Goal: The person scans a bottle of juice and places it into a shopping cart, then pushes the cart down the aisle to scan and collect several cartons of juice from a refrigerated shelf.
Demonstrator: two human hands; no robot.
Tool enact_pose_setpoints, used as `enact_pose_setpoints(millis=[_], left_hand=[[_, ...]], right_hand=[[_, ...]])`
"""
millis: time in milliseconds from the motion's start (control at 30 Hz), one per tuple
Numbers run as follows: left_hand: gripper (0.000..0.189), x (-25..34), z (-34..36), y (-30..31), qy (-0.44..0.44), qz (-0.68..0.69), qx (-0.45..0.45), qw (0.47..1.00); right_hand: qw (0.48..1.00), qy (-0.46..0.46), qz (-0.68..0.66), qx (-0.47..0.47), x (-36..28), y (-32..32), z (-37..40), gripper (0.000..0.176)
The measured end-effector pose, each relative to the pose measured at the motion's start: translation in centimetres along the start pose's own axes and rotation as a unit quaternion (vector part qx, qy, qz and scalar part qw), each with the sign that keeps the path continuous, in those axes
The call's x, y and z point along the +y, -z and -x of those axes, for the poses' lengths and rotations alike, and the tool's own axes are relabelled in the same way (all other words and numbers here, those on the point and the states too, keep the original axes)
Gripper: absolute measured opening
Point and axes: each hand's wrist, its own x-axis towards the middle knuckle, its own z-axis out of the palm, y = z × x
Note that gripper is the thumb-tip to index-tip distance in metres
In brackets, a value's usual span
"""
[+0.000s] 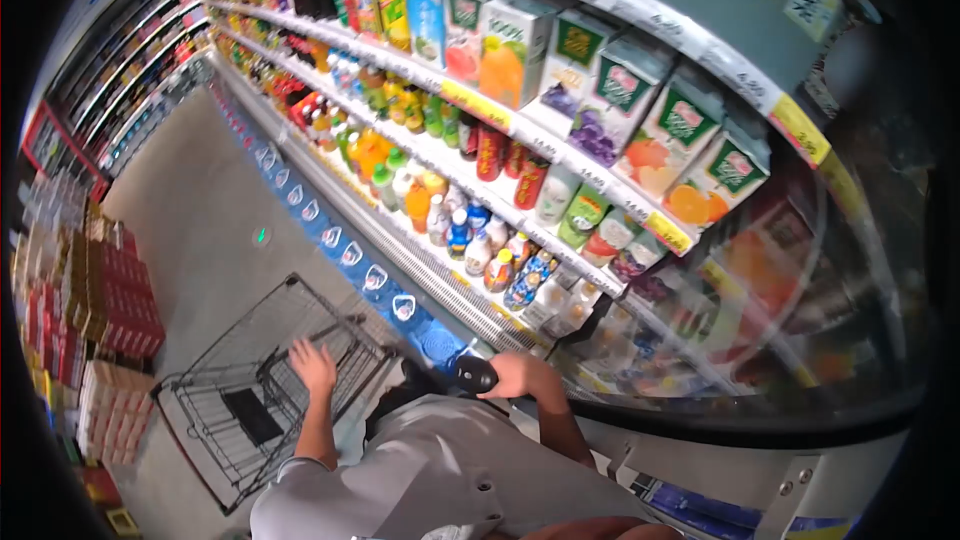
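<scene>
My left hand (313,366) is stretched out over the wire shopping cart (205,380), fingers apart and holding nothing. In the view it overlaps the cart's wire frame. Close to my body on the other side, my right hand (522,377) is closed around a small black rounded object (474,374) with a pale mark on it; its exact kind does not show. Beyond that hand, a chilled drinks shelf (480,305) runs along the aisle, with bottles and cartons in rows. A blue printed strip (350,258) lines its base.
Juice cartons (512,50) fill an upper shelf, above smaller bottles (457,232). A curved clear side panel (750,320) ends the cooler at the right. Stacked boxes (110,290) stand at the left, and the grey floor (190,180) stretches ahead to more shelves (140,60).
</scene>
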Motion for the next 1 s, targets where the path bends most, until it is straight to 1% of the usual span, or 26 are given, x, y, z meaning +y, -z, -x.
enact_pose_setpoints(millis=[33,67,100,133,167,200,233,267,300,367,400,467,500,533,600,667,733,800,833,867,933,1000], left_hand=[[0.071,-4.4,3.8,-1.0,0.074,-0.038,-0.079,0.993],[0.071,-6.6,7.6,-0.3,0.087,-0.049,-0.091,0.991],[0.076,-8.6,11.1,0.2,0.048,-0.084,-0.14,0.985],[0.08,-9.7,13.2,1.0,0.004,-0.114,-0.185,0.976],[0.09,-10.2,13.2,-0.4,0.018,-0.081,-0.161,0.983],[0.09,-9.5,12.6,-0.6,0.022,-0.078,-0.163,0.983],[0.091,-7.6,11.3,-1.2,0.108,-0.084,-0.197,0.971],[0.092,-6.5,10.4,-1.1,0.191,-0.089,-0.23,0.95],[0.095,-6.2,10.1,-1.8,0.209,-0.097,-0.209,0.95],[0.094,-6.4,10.0,-2.6,0.2,-0.114,-0.207,0.951],[0.093,-6.1,10.2,-2.3,0.194,-0.137,-0.205,0.95],[0.091,-6.5,9.1,-2.2,0.204,-0.137,-0.215,0.945],[0.089,-7.3,8.8,-3.2,0.189,-0.115,-0.195,0.955],[0.088,-8.2,9.0,-3.7,0.178,-0.094,-0.177,0.963],[0.088,-8.9,6.8,-2.2,0.171,-0.075,-0.196,0.963],[0.088,-10.1,4.4,-2.3,0.176,-0.066,-0.189,0.964],[0.088,-11.6,1.8,-3.3,0.182,-0.038,-0.173,0.967],[0.087,-12.7,-0.6,-3.1,0.186,0.001,-0.17,0.968],[0.088,-13.3,-1.8,-3.4,0.192,0.018,-0.164,0.967],[0.088,-14.1,-3.0,-3.6,0.199,0.034,-0.158,0.967],[0.087,-15.7,-5.3,-3.4,0.202,0.049,-0.165,0.964],[0.086,-17.3,-7.6,-3.2,0.202,0.063,-0.169,0.963]], right_hand=[[0.999,0.006,0.047,0.0,1.9,-2.2,-1.0,0.046],[0.999,-0.011,0.042,-0.015,1.7,-2.8,-1.1,0.046],[0.999,0.008,0.042,-0.012,1.4,-3.2,-1.0,0.046],[0.999,0.028,0.046,-0.003,0.9,-3.4,-1.2,0.046],[0.998,0.031,0.048,-0.008,0.2,-3.7,-1.4,0.046],[0.999,0.01,0.046,-0.006,-0.5,-3.9,-1.3,0.045],[0.999,-0.013,0.045,-0.001,-1.1,-4.2,-1.2,0.045],[0.999,-0.016,0.048,-0.001,-1.4,-4.8,-1.4,0.045],[0.998,-0.043,0.036,-0.028,-1.8,-5.3,-1.9,0.044],[0.993,-0.09,0.023,-0.077,-2.8,-5.8,-2.7,0.044],[0.992,-0.091,0.026,-0.078,-2.9,-6.0,-3.0,0.044],[0.996,-0.085,-0.011,-0.025,-2.6,-6.6,-2.9,0.046],[0.995,-0.098,0.005,-0.007,-3.1,-6.5,-3.1,0.05],[0.994,-0.106,-0.005,0.042,-4.3,-6.3,-3.0,0.051],[0.988,-0.141,0.0,0.057,-6.7,-5.9,-3.8,0.052],[0.99,-0.139,0.001,0.025,-5.5,-7.5,-5.6,0.053],[0.989,-0.146,0.0,0.009,-7.8,-8.7,-8.0,0.054],[0.982,-0.189,0.03,-0.003,-12.8,-8.6,-9.5,0.046],[0.986,-0.166,0.028,-0.009,-13.3,-9.7,-10.5,0.044],[0.984,-0.175,0.029,-0.02,-14.5,-10.7,-11.3,0.044],[0.994,-0.101,-0.029,-0.014,-16.8,-12.5,-13.3,0.039],[0.993,-0.106,-0.036,-0.032,-19.0,-14.1,-15.0,0.037]])
